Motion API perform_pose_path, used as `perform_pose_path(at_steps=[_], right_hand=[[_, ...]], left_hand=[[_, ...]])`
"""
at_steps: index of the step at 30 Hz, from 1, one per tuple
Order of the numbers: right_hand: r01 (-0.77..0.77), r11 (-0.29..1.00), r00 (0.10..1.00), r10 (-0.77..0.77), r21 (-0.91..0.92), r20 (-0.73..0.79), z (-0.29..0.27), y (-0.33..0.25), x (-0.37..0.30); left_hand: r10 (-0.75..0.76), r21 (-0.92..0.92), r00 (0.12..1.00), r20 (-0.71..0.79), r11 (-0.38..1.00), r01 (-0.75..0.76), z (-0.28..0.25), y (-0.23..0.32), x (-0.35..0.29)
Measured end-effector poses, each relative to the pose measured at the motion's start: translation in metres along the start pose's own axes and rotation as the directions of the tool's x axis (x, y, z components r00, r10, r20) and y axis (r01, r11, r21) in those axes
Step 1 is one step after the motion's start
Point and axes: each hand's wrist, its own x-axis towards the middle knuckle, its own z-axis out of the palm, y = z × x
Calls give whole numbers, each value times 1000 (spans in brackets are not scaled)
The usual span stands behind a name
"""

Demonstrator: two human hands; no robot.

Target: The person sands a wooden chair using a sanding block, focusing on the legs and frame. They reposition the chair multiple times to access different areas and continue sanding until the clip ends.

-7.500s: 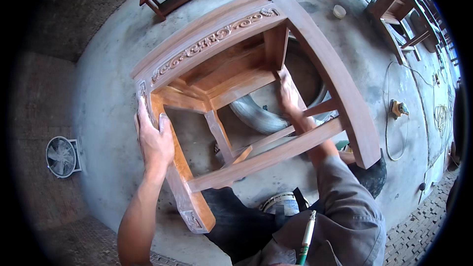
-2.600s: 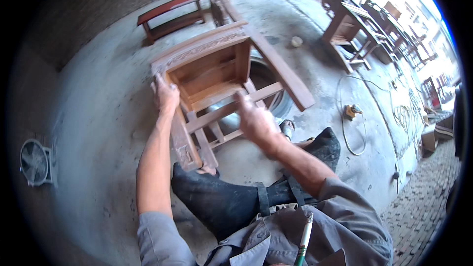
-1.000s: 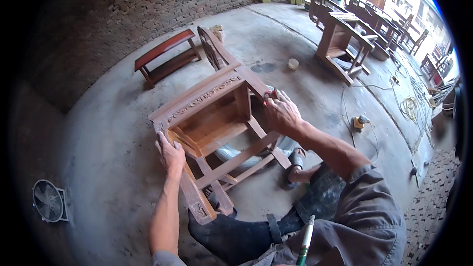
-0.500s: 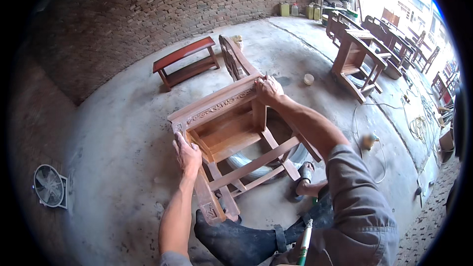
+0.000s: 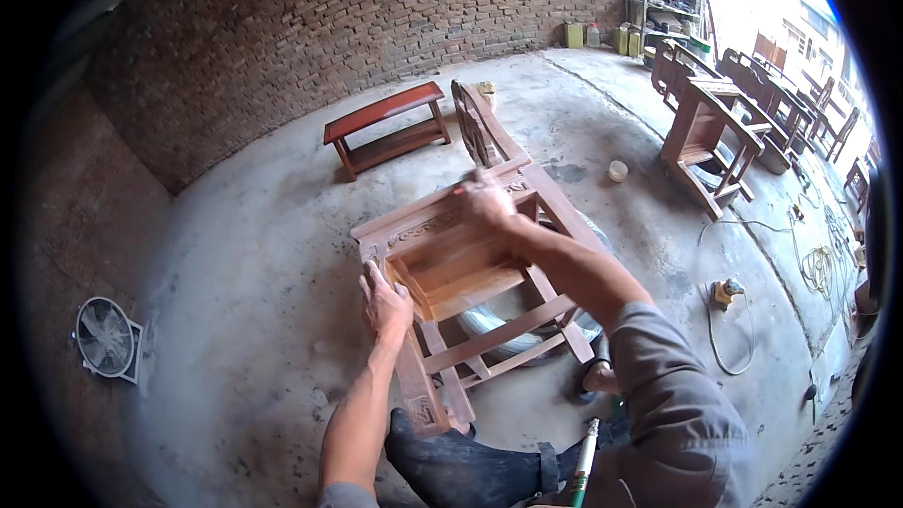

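Observation:
A wooden chair (image 5: 500, 329) with a carved front panel lies tipped over before me, its legs and crossbars toward my body. The underside of its seat frame opens upward. My left hand (image 5: 386, 306) grips the frame at the carved panel's left end, fingers over the edge and thumb inside. My right hand (image 5: 487, 199) is smeared by motion on the panel's right part. It looks closed, with a small red bit at its fingertips; what it holds cannot be made out. Under the chair lies a pale tyre-like ring (image 5: 484, 322), partly hidden.
Beyond the chair stands a low red-topped bench (image 5: 386, 113). A fan (image 5: 103, 337) is at the left. On the right are a corded yellow tool (image 5: 724, 293), a small white cup (image 5: 617, 170), another unfinished chair (image 5: 701, 132) and coiled cords (image 5: 818, 268). A brush-like tool (image 5: 585, 461) is near my lap.
My right hand has slid left along the carved panel from its right corner. My left hand keeps its hold. The whole view has shifted, so the scene sits further right and lower.

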Motion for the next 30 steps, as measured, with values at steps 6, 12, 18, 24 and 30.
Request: perform_pose_path(at_steps=[6,12,18,24,30], right_hand=[[403,913,877,-405,62,258,-59,60,-1],[-333,904,941,303,267,149,-69,52,-21],[1,976,983,-42,218,180,-88,12,7],[594,779,793,-608,199,13,14,4,17],[416,793,880,-475,446,23,-68,13,18]], left_hand=[[-51,47,998,-37,998,52,-35,-35,-10],[-41,41,999,-15,998,42,-23,-26,-6],[-99,88,993,-58,991,104,-48,-55,-12],[128,-132,978,-164,980,-150,21,-42,9],[-90,-167,981,-173,984,61,9,-65,4]])
